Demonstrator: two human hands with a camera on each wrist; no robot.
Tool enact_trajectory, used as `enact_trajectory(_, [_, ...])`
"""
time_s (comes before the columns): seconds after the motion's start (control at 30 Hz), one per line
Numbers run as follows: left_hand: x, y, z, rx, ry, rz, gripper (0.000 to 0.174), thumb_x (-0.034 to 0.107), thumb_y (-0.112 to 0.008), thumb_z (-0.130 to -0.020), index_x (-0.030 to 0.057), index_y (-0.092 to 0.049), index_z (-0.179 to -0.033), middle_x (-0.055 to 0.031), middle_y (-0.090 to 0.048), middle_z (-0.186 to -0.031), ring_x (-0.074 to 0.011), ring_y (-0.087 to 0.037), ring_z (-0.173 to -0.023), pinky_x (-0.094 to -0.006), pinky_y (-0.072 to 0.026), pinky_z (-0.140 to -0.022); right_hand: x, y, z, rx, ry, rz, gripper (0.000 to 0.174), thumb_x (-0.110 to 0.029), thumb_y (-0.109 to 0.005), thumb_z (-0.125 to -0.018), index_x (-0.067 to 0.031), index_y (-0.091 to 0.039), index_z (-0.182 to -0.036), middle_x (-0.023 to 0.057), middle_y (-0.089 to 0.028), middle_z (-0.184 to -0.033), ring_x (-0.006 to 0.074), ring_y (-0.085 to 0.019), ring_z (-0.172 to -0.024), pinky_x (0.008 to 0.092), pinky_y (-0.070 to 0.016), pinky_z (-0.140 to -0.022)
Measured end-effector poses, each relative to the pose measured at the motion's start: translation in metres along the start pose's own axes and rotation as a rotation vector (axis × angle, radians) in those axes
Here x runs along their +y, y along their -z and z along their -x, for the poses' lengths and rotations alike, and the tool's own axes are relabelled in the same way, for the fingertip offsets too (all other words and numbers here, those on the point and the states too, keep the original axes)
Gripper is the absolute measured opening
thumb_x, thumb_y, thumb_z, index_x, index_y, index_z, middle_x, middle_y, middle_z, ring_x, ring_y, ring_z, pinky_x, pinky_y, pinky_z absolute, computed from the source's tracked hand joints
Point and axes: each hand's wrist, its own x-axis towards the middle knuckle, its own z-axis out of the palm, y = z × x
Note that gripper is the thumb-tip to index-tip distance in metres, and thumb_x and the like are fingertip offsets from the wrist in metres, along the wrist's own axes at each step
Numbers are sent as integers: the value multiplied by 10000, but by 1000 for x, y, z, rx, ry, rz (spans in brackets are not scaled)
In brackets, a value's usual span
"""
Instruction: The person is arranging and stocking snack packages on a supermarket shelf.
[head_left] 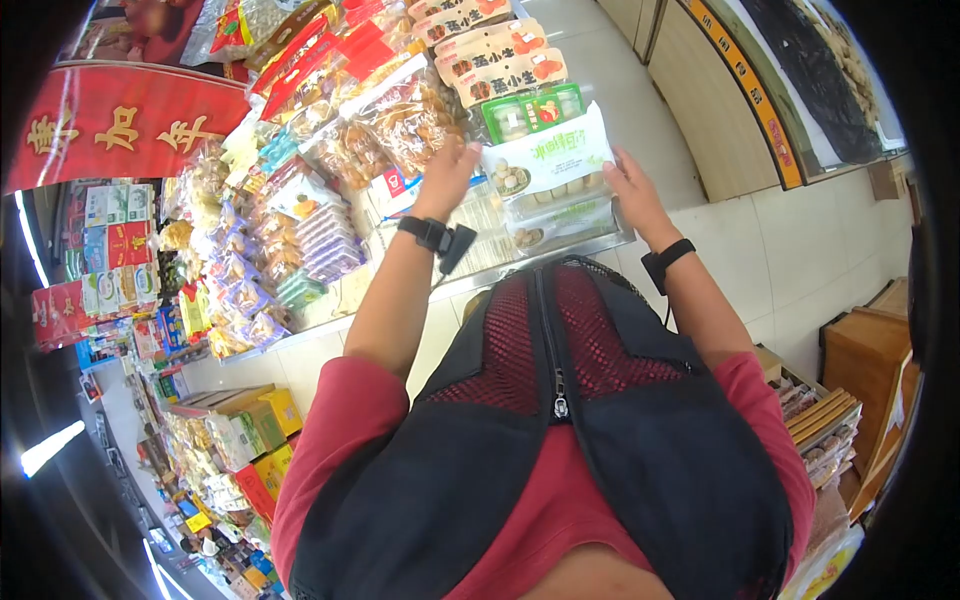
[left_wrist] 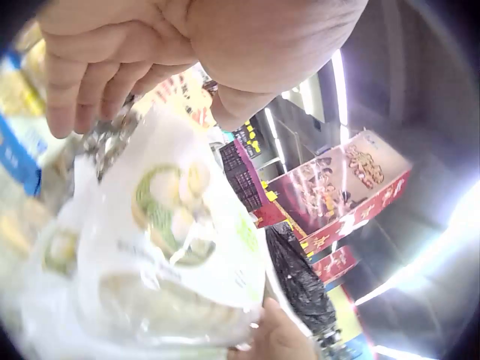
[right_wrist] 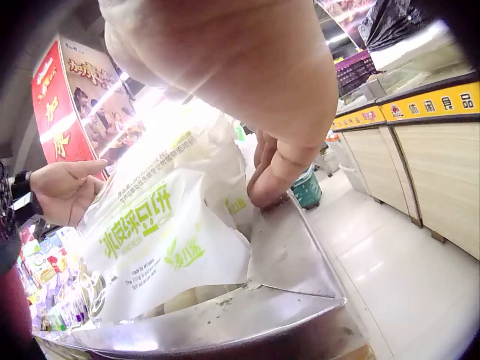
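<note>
A white and clear bag of round cakes, printed in green, lies on a similar bag at the front corner of the display stand. My right hand pinches its right edge, thumb on the front side and fingers behind. In the right wrist view, the fingers bend down beside the bag near the metal rim. My left hand is off the bag's left side with nothing in it. Its palm and loosely straight fingers show above the bag in the left wrist view.
A green tray pack and brown snack packs lie behind the bag. Bagged snacks crowd the left. The stand's metal rim runs along the front. A wooden counter stands across the aisle at the right.
</note>
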Motion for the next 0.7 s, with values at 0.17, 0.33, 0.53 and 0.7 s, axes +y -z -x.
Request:
enact_trajectory(0.17, [17,-37,25,-174,2,93,600,367,-597,-959,-21,-426,-1384,-149,-548,-1318,-241,-501,-1223,-368,-386,-1039,-7,-3,0,-88,139,118,497,-327,-447,-1023,-9,-447,-1405,198,-589,-1296,282,-561,-1209,355,-411,-1015])
enact_trajectory(0.33, [-20,-42,-5,-215,-241,19,481,218,-579,-978,-46,-443,-1357,-152,-568,-1303,-219,-540,-1172,-349,-421,-1008,1,-5,0,-64,151,166,496,-357,-389,-1036,-26,-456,-1400,206,-584,-1303,322,-545,-1228,376,-393,-1032])
enact_trajectory(0.53, [-14,-36,23,-58,-36,73,788,377,-652,-934,-36,-256,-1476,-209,-478,-1401,-286,-521,-1242,-325,-400,-1040,14,-6,-3,-10,175,185,557,-398,-391,-1030,6,-423,-1412,238,-563,-1323,345,-525,-1258,381,-386,-1042])
enact_trajectory(0.7, [-30,-37,42,-228,269,367,1129,587,-637,-872,-28,48,-1526,-246,-108,-1587,-380,-186,-1459,-591,-281,-1103,14,-6,-2,46,148,117,574,-401,-410,-1028,25,-418,-1413,242,-539,-1353,333,-506,-1281,370,-372,-1061])
